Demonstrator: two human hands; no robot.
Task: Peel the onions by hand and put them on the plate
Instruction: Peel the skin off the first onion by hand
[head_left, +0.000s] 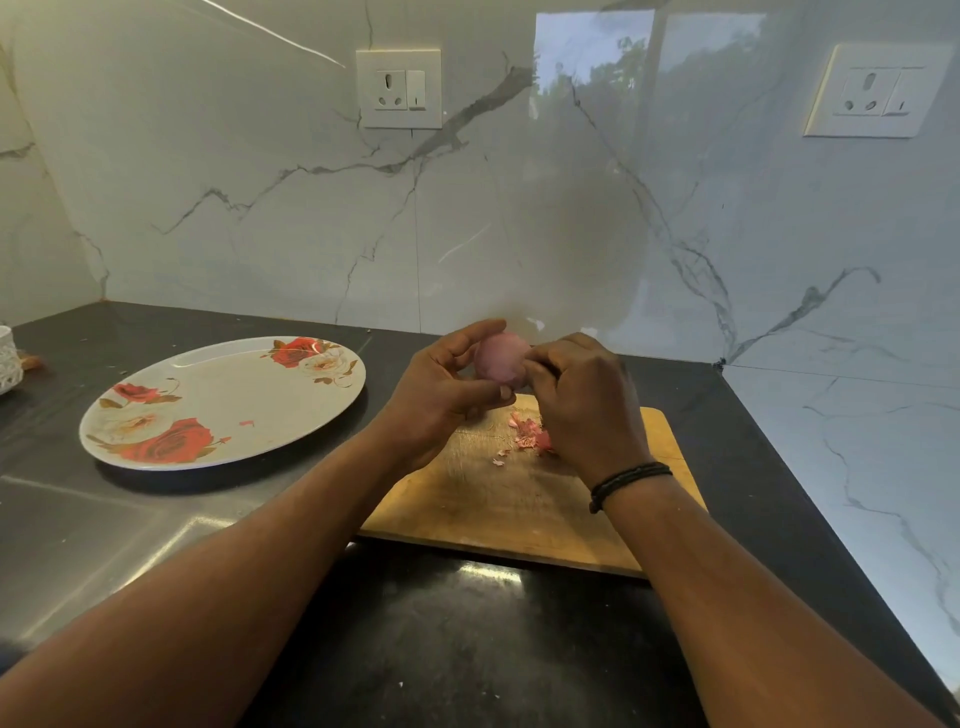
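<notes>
A pale pink onion (500, 359) is held up in the air above the far edge of a wooden cutting board (509, 509). My left hand (441, 395) grips it from the left, with fingers over the top and thumb below. From the right, my right hand (582, 400) has its curled fingers pinching at the onion's side. Pink peel scraps (525, 431) lie on the board under the hands. A white oval plate (223, 402) with red rose prints sits on the counter to the left, bearing one small pink scrap.
The dark counter (467, 649) runs into a corner of marble-look walls, with the right wall close to the board. A white patterned cup (8, 364) stands at the far left edge. Two wall sockets (399, 88) are mounted high on the back wall.
</notes>
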